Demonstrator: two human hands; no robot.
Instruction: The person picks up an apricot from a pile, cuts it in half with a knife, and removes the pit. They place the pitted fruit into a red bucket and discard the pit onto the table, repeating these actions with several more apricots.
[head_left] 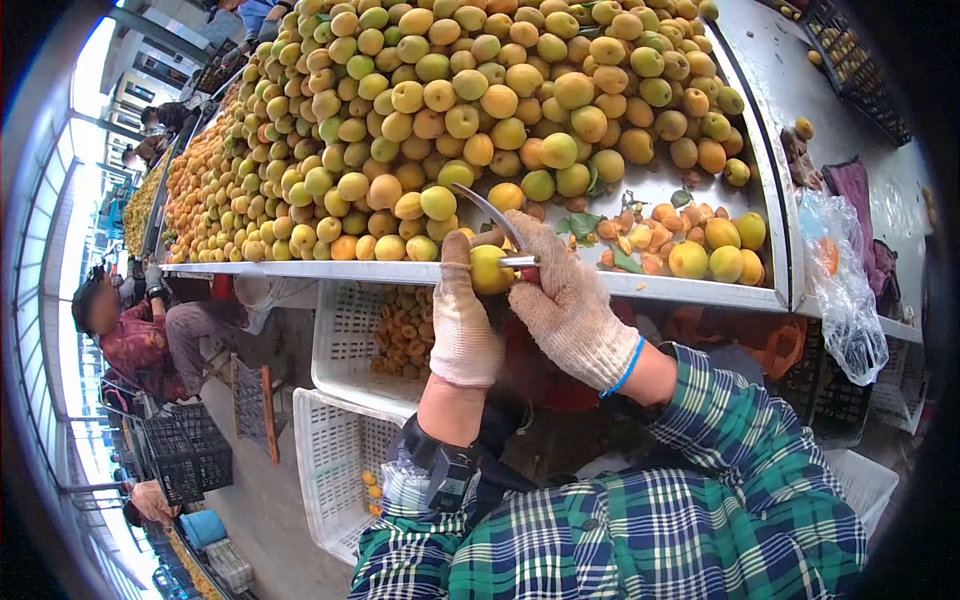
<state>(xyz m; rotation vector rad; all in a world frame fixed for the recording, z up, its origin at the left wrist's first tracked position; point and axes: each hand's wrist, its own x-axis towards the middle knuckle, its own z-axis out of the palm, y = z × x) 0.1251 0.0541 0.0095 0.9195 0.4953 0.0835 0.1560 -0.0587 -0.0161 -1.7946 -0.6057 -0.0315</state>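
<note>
Our gloved left hand (462,320) is clamped around a yellow apricot (488,272), held just at the front rim of the metal table (330,271). Our right hand (565,300) is closed on a curved knife (487,212), blade at the fruit. A heap of apricots (450,100) covers the table, white crates (345,340) stand below, and another person (140,345) sits to the left

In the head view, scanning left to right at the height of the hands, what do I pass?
Seated person → white crate → left hand, gripping a yellow fruit → right hand, holding a knife → clear plastic bag.
</note>
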